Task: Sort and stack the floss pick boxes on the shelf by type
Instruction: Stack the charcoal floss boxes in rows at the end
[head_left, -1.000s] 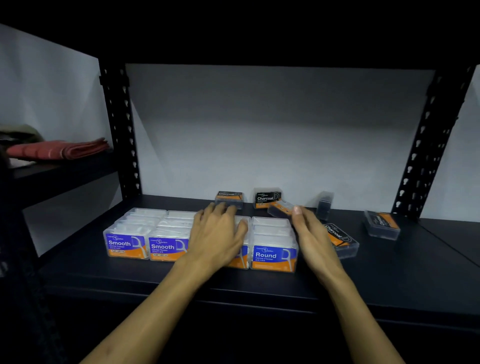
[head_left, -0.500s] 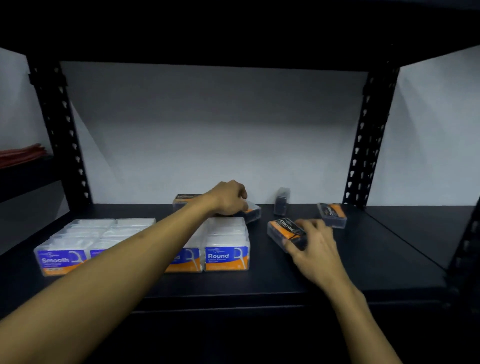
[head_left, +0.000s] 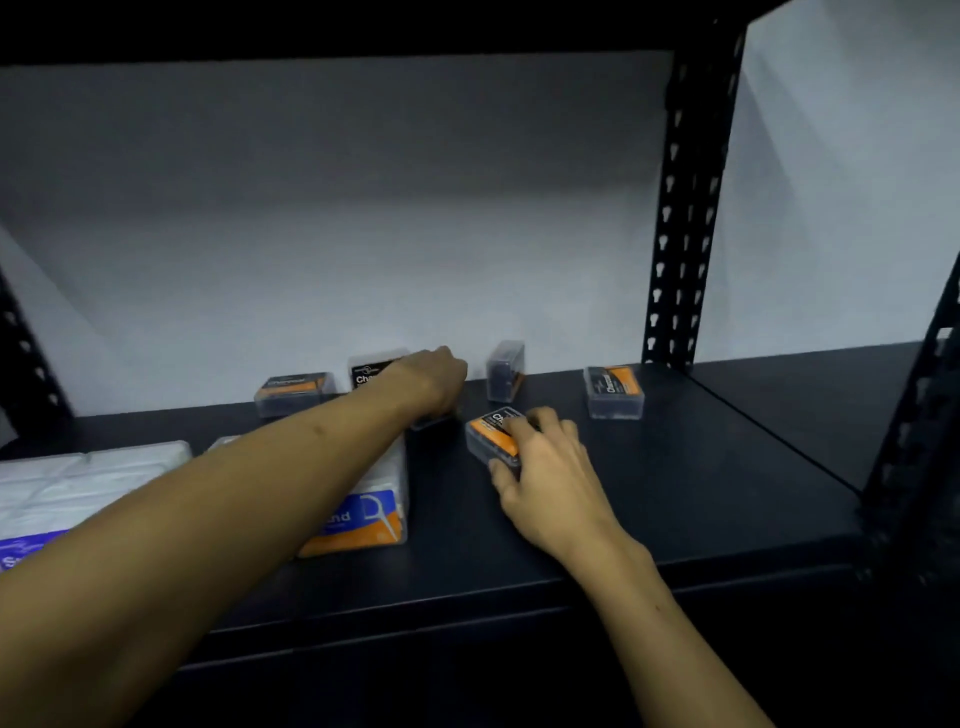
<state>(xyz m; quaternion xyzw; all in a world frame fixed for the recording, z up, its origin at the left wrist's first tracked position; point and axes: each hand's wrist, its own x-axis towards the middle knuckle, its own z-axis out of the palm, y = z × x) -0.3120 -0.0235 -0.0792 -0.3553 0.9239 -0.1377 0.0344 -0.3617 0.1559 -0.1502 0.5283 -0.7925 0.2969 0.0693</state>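
On the dark shelf (head_left: 701, 483), my right hand (head_left: 540, 467) grips a black-and-orange Charcoal box (head_left: 491, 434) lying flat mid-shelf. My left hand (head_left: 431, 384) reaches further back and closes over another dark box (head_left: 434, 420), mostly hidden under the fingers. More Charcoal boxes sit at the back: one flat (head_left: 293, 392), one upright (head_left: 371, 366) behind my left wrist, one on end (head_left: 505, 370), one flat at the right (head_left: 613, 391). White Round boxes (head_left: 363, 514) and Smooth boxes (head_left: 78, 483) lie in rows at the left, partly covered by my left forearm.
A black perforated upright post (head_left: 685, 208) stands at the back right, another post (head_left: 914, 441) at the front right edge. A white wall closes the back. The shelf continues to the right past the post.
The view has swung further right. My left hand stays closed on the dark box at the back. My right hand has wrapped more fully around the Charcoal box.
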